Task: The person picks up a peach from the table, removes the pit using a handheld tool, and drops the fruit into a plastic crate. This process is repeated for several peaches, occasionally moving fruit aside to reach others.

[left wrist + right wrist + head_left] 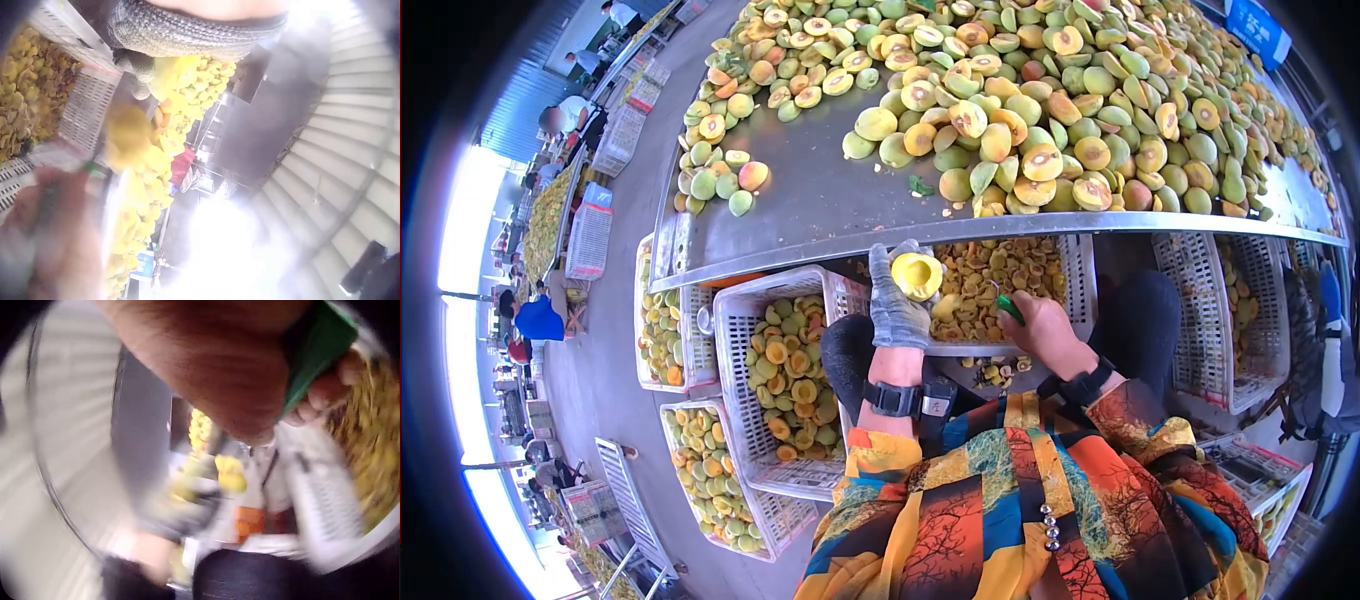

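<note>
In the head view a halved yellow fruit with a round hollow faces up in the left hand, which wears a grey knit glove and holds it with curled fingers. The bare right hand grips a green-handled tool to the right of that fruit; the tool's working end is too small to make out. Below both hands lies a crate of small cut pieces. The right wrist view shows the green handle in the right fist, with the gloved hand blurred beyond.
A metal table heaped with halved fruits stands in front, its raised edge close above the hands. Crates of fruit halves stand at the left, and another crate at the right. People work at tables far left.
</note>
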The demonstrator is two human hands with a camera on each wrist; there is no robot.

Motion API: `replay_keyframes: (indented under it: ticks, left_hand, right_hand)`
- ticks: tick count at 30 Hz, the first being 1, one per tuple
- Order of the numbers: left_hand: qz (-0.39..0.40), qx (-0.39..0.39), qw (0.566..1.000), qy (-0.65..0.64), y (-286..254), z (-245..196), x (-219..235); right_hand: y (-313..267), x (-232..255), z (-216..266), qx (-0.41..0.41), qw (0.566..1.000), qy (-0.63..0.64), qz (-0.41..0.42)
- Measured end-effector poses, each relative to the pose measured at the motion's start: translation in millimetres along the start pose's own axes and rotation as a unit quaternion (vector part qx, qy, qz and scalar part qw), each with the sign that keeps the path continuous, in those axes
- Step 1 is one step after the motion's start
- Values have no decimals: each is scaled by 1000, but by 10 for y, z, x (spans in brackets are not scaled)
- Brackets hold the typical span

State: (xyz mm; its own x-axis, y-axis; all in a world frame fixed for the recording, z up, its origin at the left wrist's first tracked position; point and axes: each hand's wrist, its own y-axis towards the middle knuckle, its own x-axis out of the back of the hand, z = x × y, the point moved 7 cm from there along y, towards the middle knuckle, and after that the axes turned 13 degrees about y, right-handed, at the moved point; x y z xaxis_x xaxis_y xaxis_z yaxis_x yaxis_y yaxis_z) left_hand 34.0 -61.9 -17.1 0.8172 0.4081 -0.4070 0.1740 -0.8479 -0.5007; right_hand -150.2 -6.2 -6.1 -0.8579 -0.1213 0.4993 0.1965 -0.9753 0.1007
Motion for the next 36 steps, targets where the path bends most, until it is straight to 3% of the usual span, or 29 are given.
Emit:
replay_keyframes:
  ticks: [2, 4, 5, 7, 11, 13, 17, 18, 20, 21, 22, 23, 24, 25, 26, 27, 29, 31, 32, 33, 36]
  left_hand:
    - [36, 5, 999, 34, -59, -20, -67]
    - [47, 10, 997, 62, -133, 19, -55]
    - [62, 5, 994, 88, -141, 18, -93]
    - [75, -15, 996, 42, -95, 85, -92]
    - [83, -68, 989, 104, -281, -31, -164]
    - [83, -139, 971, 175, -370, -137, -211]
    - [62, -108, 959, 254, -377, -92, -104]
    - [84, -236, 884, 396, -468, -240, -163]
    - [77, -442, 652, 611, -809, -474, -236]
    - [50, -521, 521, 674, -947, -567, -129]
    - [64, -504, 508, 696, -968, -713, 94]
    - [90, -407, 627, 659, -915, -910, 387]
    - [18, -396, 400, 826, -918, -1087, 646]
    - [-41, -261, 530, 806, -670, -1246, 1208]
    - [-136, -133, 453, 871, -737, -1468, 1218]
    - [-137, -136, 452, 871, -673, -1508, 1158]
    - [-115, -335, 424, 834, -573, -1656, 703]
    - [-30, -385, 503, 773, -250, -1442, 66]
    - [3, -360, 492, 793, -97, -1289, -332]
    - [42, -394, 469, 789, 163, -1063, -626]
    - [147, -273, 389, 867, 708, -411, -1358]
  right_hand:
    - [72, 145, 230, -7, 1000, 9, -17]
    - [141, 142, 445, -116, 968, 222, 4]
    - [176, 119, 462, -117, 968, 221, -1]
    - [232, 38, 461, -112, 974, 196, 20]
    - [267, 5, 500, -56, 990, 125, 23]
    - [247, -53, 458, -41, 996, 75, 16]
    - [191, -21, 591, 35, 997, -75, -12]
    - [193, -12, 560, 36, 996, -75, -16]
    - [162, 36, 244, -88, 977, -192, -11]
    - [119, 88, 179, -90, 978, -189, -18]
    - [116, 180, 54, -105, 974, -199, -8]
    - [62, 226, -74, -128, 970, -206, 9]
    - [-25, 229, -177, -134, 970, -202, 12]
    - [-31, 229, -286, -136, 979, -150, 20]
    - [-10, 227, -327, -134, 986, -98, 26]
    - [-10, 218, -335, -133, 986, -97, 23]
    - [-5, 179, -222, -96, 995, -33, 11]
    - [16, 171, -133, -107, 994, -9, 11]
    - [30, 189, -55, -81, 997, 17, 4]
    - [37, 221, 23, -56, 998, 42, -4]
    - [-13, 396, 83, -42, 997, 56, -31]
